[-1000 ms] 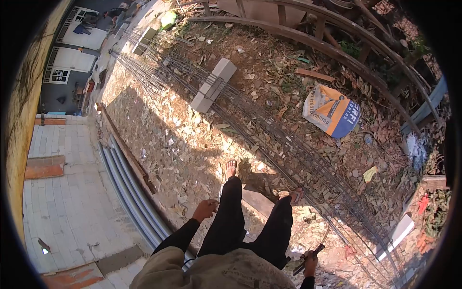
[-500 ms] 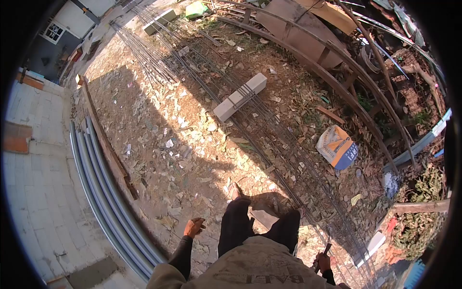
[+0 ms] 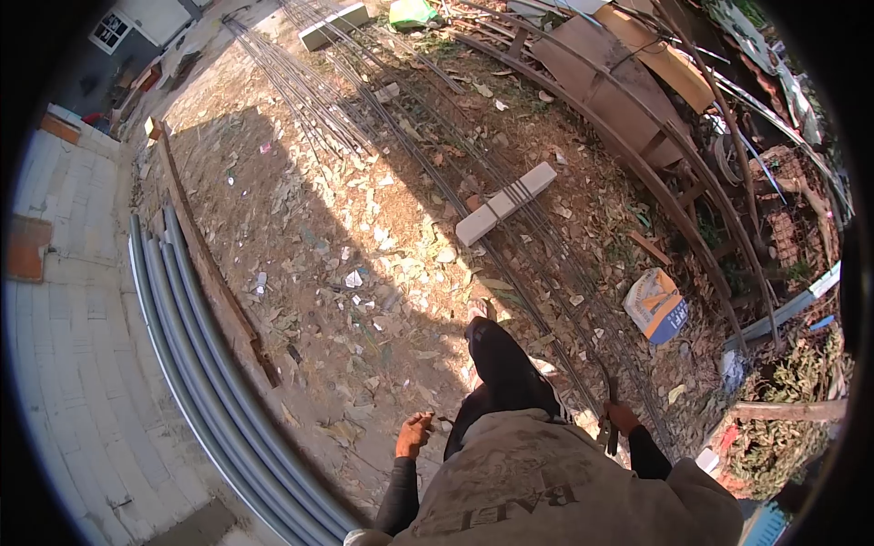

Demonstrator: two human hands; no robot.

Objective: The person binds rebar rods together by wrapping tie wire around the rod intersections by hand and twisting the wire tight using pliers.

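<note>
My left hand [image 3: 414, 436] hangs low beside my left leg with its fingers curled together. A small dark tip shows near the fingers, too small to name. On the other side, my right hand [image 3: 624, 419] is closed around a slim dark hand tool [image 3: 612, 393], which sticks out above and below the fist. That hand is over the long thin steel bars [image 3: 537, 335], which run diagonally across the ground. A pale block [image 3: 506, 204] lies crosswise under the bars further ahead. One dark-trousered leg [image 3: 505, 364] is stretched forward onto the leaf-strewn dirt.
Grey pipes [image 3: 196, 359] and a rusty metal length [image 3: 214, 250] lie along the pale block paving [image 3: 73, 364] at left. Curved rusty frames [image 3: 628, 155] and scrap fill the right side. A printed bag [image 3: 656, 306] lies near the bars. Another block [image 3: 333, 27] supports the bars' far end.
My body has moved forward, one leg now stepping ahead. My left hand has come in nearer the body, and my right hand with the dark tool has swung forward over the bars.
</note>
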